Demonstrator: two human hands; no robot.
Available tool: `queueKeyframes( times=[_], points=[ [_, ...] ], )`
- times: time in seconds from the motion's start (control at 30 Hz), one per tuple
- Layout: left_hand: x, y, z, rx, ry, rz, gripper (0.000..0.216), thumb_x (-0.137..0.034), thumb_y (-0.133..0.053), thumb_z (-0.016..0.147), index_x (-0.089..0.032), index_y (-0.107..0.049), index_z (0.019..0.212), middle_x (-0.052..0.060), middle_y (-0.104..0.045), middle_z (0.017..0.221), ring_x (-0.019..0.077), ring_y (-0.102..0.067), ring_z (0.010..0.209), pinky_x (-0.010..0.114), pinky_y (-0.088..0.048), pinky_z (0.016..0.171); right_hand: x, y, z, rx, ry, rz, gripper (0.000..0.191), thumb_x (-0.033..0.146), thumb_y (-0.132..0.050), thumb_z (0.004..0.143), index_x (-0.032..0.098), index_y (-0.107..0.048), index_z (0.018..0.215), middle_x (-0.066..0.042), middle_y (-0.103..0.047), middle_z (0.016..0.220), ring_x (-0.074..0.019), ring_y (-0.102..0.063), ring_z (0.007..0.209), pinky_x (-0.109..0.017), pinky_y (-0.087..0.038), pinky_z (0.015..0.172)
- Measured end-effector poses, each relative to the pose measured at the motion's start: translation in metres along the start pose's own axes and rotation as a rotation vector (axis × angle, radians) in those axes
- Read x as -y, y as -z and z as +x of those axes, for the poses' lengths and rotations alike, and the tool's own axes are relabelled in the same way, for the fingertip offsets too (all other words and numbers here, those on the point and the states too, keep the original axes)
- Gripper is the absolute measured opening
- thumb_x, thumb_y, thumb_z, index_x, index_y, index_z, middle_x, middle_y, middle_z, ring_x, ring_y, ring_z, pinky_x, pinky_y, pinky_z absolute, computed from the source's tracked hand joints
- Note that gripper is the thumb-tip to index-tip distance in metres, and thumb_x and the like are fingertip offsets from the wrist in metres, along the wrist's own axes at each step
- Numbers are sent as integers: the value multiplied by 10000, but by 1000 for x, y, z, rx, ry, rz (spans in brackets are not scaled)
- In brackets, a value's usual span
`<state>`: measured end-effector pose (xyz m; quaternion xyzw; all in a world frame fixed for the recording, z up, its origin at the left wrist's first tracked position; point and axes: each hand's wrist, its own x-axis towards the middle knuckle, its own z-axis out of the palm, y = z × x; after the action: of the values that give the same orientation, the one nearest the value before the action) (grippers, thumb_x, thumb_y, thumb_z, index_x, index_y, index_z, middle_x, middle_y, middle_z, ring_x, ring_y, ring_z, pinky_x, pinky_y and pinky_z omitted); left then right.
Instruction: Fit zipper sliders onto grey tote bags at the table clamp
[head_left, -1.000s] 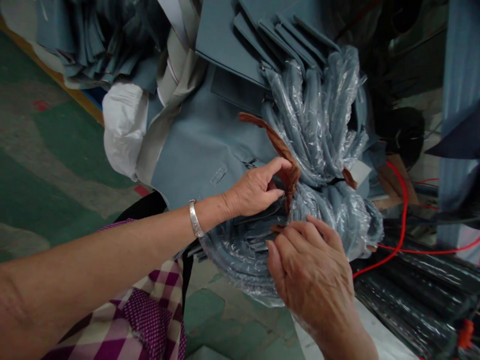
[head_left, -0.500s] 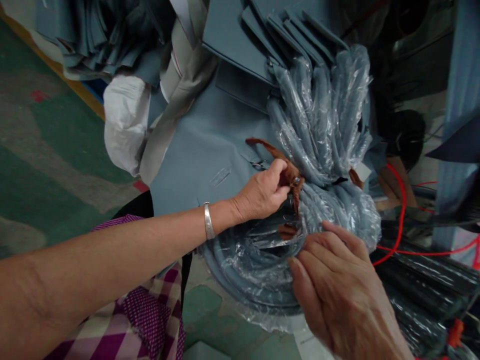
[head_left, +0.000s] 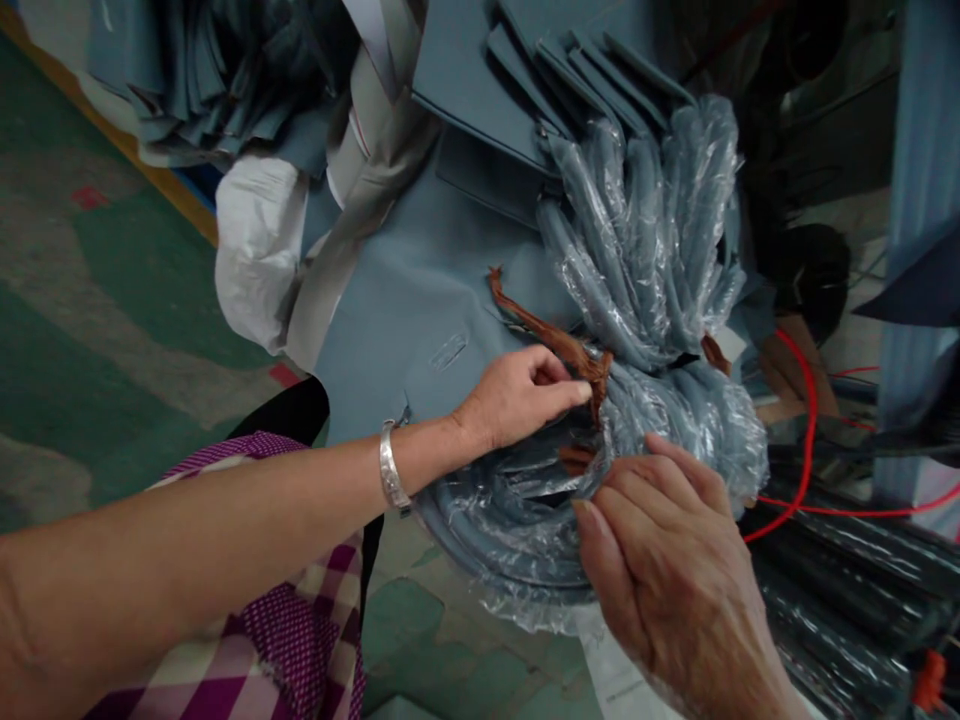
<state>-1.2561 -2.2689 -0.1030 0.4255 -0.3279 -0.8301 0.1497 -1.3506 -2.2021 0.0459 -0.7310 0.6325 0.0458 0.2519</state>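
Observation:
A bundle of grey-blue tubes in clear plastic wrap (head_left: 637, 240) lies in front of me, gathered at its middle by a brown cloth strip (head_left: 559, 340). One tail of the strip sticks out to the upper left. My left hand (head_left: 521, 395) is at the strip's knot, fingers curled and thumb tip against it. My right hand (head_left: 675, 560) is closed at the lower part of the bundle, its fingertips hidden against the wrapped tubes. Beneath the hands, more wrapped tubes (head_left: 510, 560) curve round in a loop.
A grey-blue sheet (head_left: 397, 290) lies under the bundle, with folded grey-blue panels (head_left: 480, 90) at its top. Left of it are a white wrapped bundle (head_left: 259, 250) and stacked grey-blue pieces (head_left: 225, 80). A red hose (head_left: 806, 440) and dark plastic-wrapped rolls (head_left: 840, 610) are at the right.
My left hand has slid down and slightly right along the brown strip to its knot, leaving the tail free. The right hand stays nearly in place.

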Motion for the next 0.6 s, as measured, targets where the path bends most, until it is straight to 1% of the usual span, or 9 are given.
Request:
queueKeyframes(
  times=[0.03,0.07,0.1,0.17,0.27,0.33,0.4,0.47,0.6],
  points=[
    [2,-3,-2,73,12,72,219,-346,-714,775,-149,-621,753,-7,-604,662,119,-567,622,224,-427,561,0,0,0,2,-2,-5,335,153,-451,956,189,-537,634,-7,-534,640,-162,-528,733,-449,-343,1056],
    [4,-7,-5,120,18,116,244,-371,-716,771,-145,-650,709,6,-620,666,130,-568,651,233,-430,583,0,0,0,5,-4,-12,334,157,-454,956,188,-539,634,-9,-535,639,-165,-531,740,-454,-344,1056],
    [6,-13,-7,138,24,115,236,-364,-717,768,-144,-669,697,11,-635,680,136,-572,671,239,-437,606,0,0,0,11,-7,-16,333,160,-458,953,187,-542,633,-11,-537,640,-168,-536,746,-461,-344,1057],
    [10,-24,-9,133,77,-39,191,-319,-719,764,-144,-663,711,1,-633,675,132,-570,655,241,-452,620,0,-1,0,21,-10,-26,334,161,-463,950,184,-547,627,-15,-539,641,-170,-542,752,-471,-346,1059],
    [14,-37,-8,180,246,-414,231,-290,-716,772,-146,-571,665,-33,-539,556,96,-492,512,227,-432,542,0,-2,2,26,-7,-46,340,165,-461,954,178,-556,628,-20,-545,652,-161,-532,724,-473,-360,1046],
    [14,-41,-7,211,305,-512,281,-291,-721,774,-149,-522,635,-45,-498,521,81,-446,474,216,-400,506,0,-2,5,18,2,-57,340,163,-458,954,177,-556,628,-22,-544,649,-162,-524,715,-470,-364,1038],
    [14,-39,-8,187,262,-454,261,-261,-707,779,-150,-510,647,-46,-503,544,78,-441,492,212,-382,511,2,-2,6,17,19,-62,339,163,-456,953,180,-552,628,-23,-544,645,-167,-515,717,-467,-360,1038],
    [14,-35,-14,154,163,-349,225,-239,-664,800,-161,-496,672,-53,-494,572,86,-445,521,220,-381,535,5,-2,4,24,38,-65,337,163,-451,951,186,-550,630,-20,-540,638,-174,-500,718,-461,-351,1041],
    [13,-25,-32,42,-201,-24,221,-194,-625,819,-166,-480,654,-38,-478,660,112,-461,658,250,-376,653,13,-5,-5,31,54,-72,316,155,-460,938,199,-541,636,-10,-526,617,-184,-499,737,-442,-324,1058]
  ],
)
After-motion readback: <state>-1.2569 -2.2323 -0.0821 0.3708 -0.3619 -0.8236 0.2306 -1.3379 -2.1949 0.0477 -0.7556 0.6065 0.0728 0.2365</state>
